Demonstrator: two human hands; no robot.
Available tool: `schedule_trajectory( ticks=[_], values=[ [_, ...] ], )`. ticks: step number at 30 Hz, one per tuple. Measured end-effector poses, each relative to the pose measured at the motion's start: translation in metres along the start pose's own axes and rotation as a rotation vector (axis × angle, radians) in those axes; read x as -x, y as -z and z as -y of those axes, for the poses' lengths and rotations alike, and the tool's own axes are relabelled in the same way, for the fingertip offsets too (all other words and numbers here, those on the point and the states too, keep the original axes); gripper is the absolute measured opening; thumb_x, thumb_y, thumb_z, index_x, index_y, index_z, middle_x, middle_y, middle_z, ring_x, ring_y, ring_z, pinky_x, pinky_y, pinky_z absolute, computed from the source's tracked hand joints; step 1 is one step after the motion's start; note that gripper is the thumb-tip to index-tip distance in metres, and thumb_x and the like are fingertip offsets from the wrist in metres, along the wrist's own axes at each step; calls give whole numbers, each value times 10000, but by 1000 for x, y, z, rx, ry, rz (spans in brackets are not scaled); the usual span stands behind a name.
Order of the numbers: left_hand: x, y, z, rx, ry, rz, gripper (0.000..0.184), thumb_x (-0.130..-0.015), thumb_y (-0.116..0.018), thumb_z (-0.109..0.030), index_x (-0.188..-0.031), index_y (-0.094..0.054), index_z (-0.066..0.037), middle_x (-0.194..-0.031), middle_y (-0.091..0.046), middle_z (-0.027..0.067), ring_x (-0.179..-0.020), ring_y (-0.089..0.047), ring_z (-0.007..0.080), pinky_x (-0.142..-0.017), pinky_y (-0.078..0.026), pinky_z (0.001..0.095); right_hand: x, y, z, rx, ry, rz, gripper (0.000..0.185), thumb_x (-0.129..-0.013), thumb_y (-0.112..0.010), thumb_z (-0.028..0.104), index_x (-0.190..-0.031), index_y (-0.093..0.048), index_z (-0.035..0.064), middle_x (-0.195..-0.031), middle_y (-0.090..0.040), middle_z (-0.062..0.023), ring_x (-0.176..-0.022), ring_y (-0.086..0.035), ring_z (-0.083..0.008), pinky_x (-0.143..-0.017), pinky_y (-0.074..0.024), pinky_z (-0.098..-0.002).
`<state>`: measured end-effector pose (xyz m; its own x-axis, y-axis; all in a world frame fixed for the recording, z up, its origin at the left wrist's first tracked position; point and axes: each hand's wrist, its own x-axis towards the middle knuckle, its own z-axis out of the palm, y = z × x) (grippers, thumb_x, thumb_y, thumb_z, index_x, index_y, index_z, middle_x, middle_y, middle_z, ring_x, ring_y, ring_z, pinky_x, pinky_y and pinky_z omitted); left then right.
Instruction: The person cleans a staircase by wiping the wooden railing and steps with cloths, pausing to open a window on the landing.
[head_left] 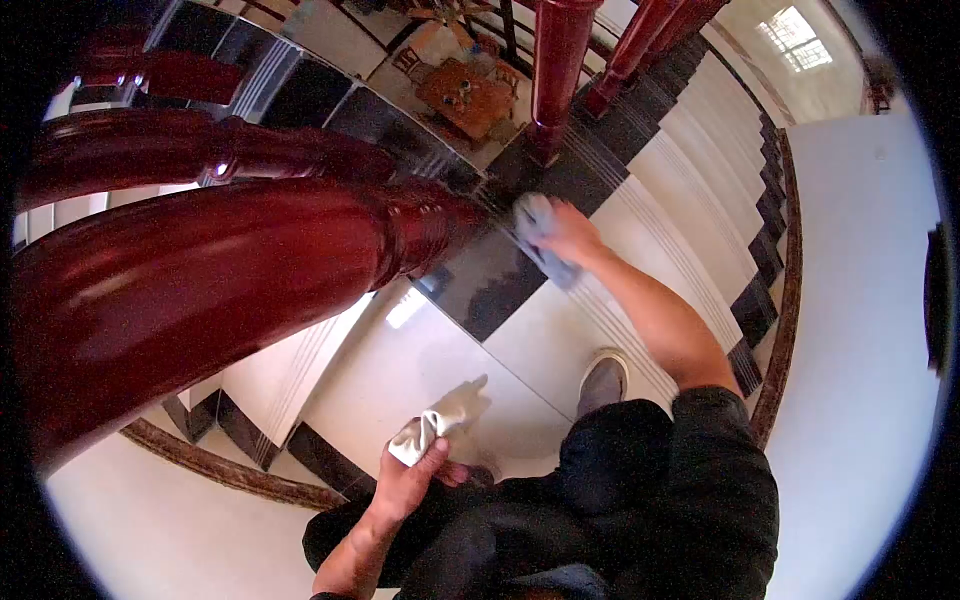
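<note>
A grey cloth [545, 240], smeared by motion, is held in my right hand [574, 234] over the black and white floor tiles, beside the foot of the dark red balusters. Lower down, my left hand [412, 478] grips a shiny cream cloth [437, 428], bunched up with part of it sticking out above the fingers. My left hand is near my knees, above the white landing tile [400, 365].
A large dark red post [200, 290] crosses the left side, with more red balusters [562, 70] at the top. White stairs [690, 170] with black edging run along the right by a wall. A wooden table [468, 98] stands below, past the railing.
</note>
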<state>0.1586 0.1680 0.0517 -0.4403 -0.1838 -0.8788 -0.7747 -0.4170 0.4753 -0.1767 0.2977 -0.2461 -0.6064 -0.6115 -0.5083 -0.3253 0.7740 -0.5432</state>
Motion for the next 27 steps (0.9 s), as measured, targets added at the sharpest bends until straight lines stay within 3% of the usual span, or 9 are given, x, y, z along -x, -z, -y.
schedule_trajectory(
  ticks=[3,4,6,8,11,14,22,24,27],
  values=[
    [-2,0,-8,43,0,18,381,-1028,-654,-157,-1320,-532,55,-1028,-695,130,-746,-748,210,-622,-630,299,13,-17,-90,93,38,277,745,-700,-866,465,-1229,-634,-7,-1201,-686,-262,-1157,-658,-407,-976,-543,-457],
    [-3,5,-2,28,8,18,361,-1027,-654,-144,-1313,-546,46,-1013,-691,118,-745,-743,197,-633,-631,295,19,5,-71,99,27,276,745,-700,-866,465,-1229,-634,-7,-1201,-686,-262,-1157,-658,-407,-976,-543,-457],
    [-1,2,-2,-54,-5,9,359,-1023,-663,-147,-1306,-555,44,-1014,-689,114,-751,-740,190,-646,-632,292,21,37,-21,107,-16,190,747,-714,-852,457,-1238,-631,-28,-1228,-680,-283,-1142,-670,-409,-959,-549,-465],
    [3,2,-3,-128,-5,-16,357,-1018,-671,-149,-1300,-565,43,-1014,-686,109,-757,-737,183,-660,-634,289,-17,25,15,-143,-67,-100,760,-747,-817,443,-1297,-579,-24,-1199,-677,-292,-1108,-680,-410,-947,-547,-488],
    [4,-3,-7,-175,-13,-58,408,-1000,-701,-154,-1318,-569,66,-969,-707,97,-818,-729,159,-713,-618,276,-53,17,66,-151,29,-149,731,-776,-791,388,-1339,-543,-7,-1228,-652,-255,-1147,-652,-401,-960,-543,-478],
    [6,-1,0,-227,-48,-129,474,-981,-729,-159,-1357,-556,72,-990,-737,114,-885,-728,168,-781,-599,293,-64,-20,60,32,61,-248,684,-791,-783,209,-1380,-500,9,-1317,-567,-181,-1247,-567,-389,-1006,-529,-470],
    [8,1,-17,-555,-237,-216,548,-905,-791,-98,-1391,-551,-18,-1124,-754,192,-1063,-735,245,-921,-586,360,65,-16,-41,114,-11,-215,784,-738,-833,332,-1380,-520,8,-1359,-587,-212,-1264,-583,-382,-1026,-523,-463],
    [10,3,-17,-645,-279,-227,556,-894,-799,-94,-1390,-556,-34,-1135,-749,203,-1079,-735,269,-925,-587,368,67,7,-44,51,-153,121,737,-754,-825,366,-1337,-556,6,-1311,-617,-221,-1208,-616,-397,-1004,-530,-465],
    [13,4,-13,-748,-334,-248,547,-869,-806,-71,-1369,-584,-61,-1167,-734,226,-1113,-728,323,-922,-593,389,29,30,-17,34,0,-10,652,-782,-820,404,-1253,-587,18,-1257,-621,-236,-1076,-672,-419,-895,-572,-520]
  ],
)
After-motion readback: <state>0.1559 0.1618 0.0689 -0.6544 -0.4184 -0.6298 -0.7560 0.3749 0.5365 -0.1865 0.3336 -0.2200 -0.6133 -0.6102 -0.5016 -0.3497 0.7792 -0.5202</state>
